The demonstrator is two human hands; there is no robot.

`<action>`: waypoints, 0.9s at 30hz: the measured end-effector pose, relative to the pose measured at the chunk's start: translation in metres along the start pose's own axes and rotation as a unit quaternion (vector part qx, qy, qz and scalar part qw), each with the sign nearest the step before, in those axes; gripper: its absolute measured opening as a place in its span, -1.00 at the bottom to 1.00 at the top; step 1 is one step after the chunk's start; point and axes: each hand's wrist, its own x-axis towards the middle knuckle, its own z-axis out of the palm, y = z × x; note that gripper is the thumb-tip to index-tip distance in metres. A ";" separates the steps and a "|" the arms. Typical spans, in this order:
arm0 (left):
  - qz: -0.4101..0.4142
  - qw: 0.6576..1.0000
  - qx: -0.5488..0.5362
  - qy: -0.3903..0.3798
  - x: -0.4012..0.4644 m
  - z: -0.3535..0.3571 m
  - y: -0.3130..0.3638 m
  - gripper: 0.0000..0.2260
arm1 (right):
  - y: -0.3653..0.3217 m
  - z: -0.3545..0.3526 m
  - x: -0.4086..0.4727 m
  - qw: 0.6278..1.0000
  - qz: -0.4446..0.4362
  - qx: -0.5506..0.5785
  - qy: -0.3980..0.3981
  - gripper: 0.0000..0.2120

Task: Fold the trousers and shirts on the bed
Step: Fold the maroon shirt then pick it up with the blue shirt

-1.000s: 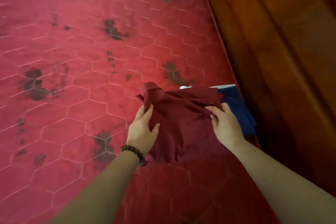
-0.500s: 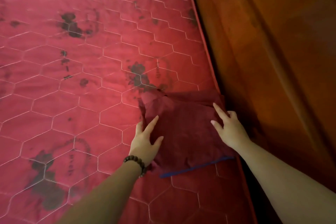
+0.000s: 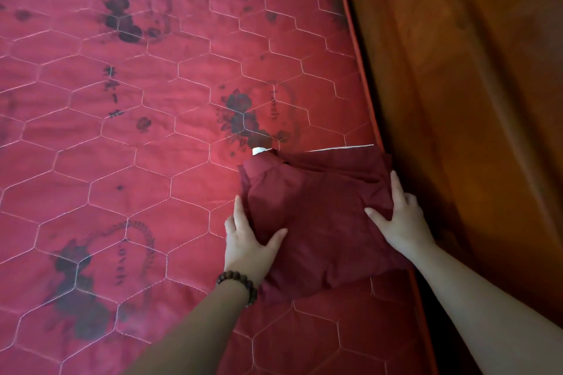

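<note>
A folded dark maroon cloth garment lies at the right edge of the bed with the red hexagon-quilted cover, beside the brown wooden panel. A strip of white fabric peeks out from under its far edge. The left hand, with a brown beaded bracelet at the wrist, grasps the garment's left side, thumb on top. The right hand presses its right side with relaxed, spread fingers.
</note>
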 end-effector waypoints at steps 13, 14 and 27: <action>0.041 0.998 0.043 -0.033 0.016 -0.050 -0.030 -0.36 | -0.048 0.039 -0.039 0.996 -0.017 0.087 -0.029 -0.24; 0.037 0.998 0.052 -0.023 0.014 -0.067 -0.040 -0.39 | -0.063 0.048 -0.048 0.995 -0.025 0.090 -0.029 -0.24; -0.087 0.989 0.085 0.079 -0.015 -0.239 -0.161 -0.27 | -0.210 0.146 -0.134 0.994 -0.066 0.042 -0.075 -0.18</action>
